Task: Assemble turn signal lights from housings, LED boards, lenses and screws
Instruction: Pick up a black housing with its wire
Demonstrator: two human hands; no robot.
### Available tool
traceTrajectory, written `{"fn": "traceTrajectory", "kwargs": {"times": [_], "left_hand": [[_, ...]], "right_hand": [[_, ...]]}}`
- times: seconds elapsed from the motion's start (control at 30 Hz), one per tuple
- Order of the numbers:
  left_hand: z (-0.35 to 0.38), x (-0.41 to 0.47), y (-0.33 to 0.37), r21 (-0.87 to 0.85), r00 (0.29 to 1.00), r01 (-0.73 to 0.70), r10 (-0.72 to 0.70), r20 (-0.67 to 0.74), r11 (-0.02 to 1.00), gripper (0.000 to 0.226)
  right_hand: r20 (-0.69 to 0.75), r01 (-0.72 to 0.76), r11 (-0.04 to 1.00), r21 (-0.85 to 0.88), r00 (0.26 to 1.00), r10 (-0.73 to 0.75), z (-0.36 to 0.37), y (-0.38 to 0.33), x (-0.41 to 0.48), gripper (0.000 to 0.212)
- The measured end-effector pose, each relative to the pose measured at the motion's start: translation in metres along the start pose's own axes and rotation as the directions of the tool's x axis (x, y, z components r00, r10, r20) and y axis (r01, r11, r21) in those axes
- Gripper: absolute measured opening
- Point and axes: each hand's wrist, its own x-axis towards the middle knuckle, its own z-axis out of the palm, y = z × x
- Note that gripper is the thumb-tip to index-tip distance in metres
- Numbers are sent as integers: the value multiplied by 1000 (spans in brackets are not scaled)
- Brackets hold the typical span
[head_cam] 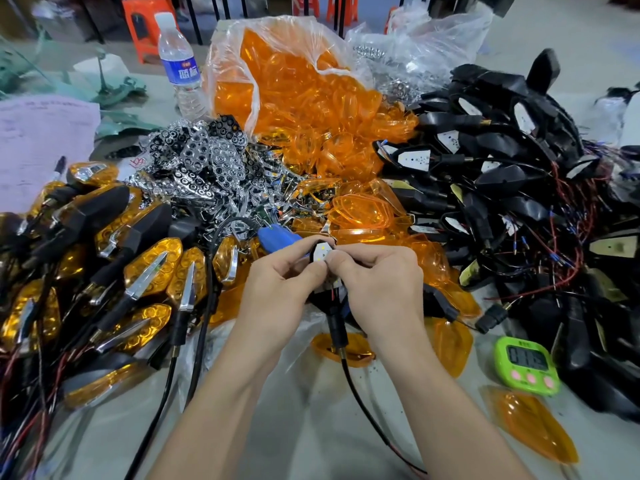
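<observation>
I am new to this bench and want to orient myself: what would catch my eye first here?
The clear bag of orange lenses spilling at the centre back strikes first, with the wired black housings heaped on the right. In front, the left hand and right hand pinch one housing with a white LED board.

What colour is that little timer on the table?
Bright green timer with pink buttons, clearest in the head view.

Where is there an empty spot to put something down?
The bare grey tabletop between the left forearm and right forearm, crossed by a thin black cable, and left of the green digital timer. Piles of parts crowd the back and sides.
</observation>
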Motion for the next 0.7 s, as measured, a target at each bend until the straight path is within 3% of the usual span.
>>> {"fn": "traceTrajectory", "kwargs": {"times": [0.13,0.3,0.43,0.63,0.7], "left_hand": [[-6,2,1,-13,997,-31,30,-73,999,29],[-15,7,3,21,983,-58,61,-172,998,33],[-28,13,10,161,978,-105,131,-160,981,30],[-28,13,8,145,956,7,36,-292,989,32],[-28,15,8,113,964,54,-22,-267,992,33]], "right_hand": [[-17,-73,996,42,997,74,15,-5,1,36],[7,-37,995,91,999,37,31,-11,1,20],[5,-11,985,175,1000,11,41,-16,1,11],[-33,0,989,150,999,5,51,-23,12,11],[-23,5,988,153,1000,-1,54,-25,17,10]]}}
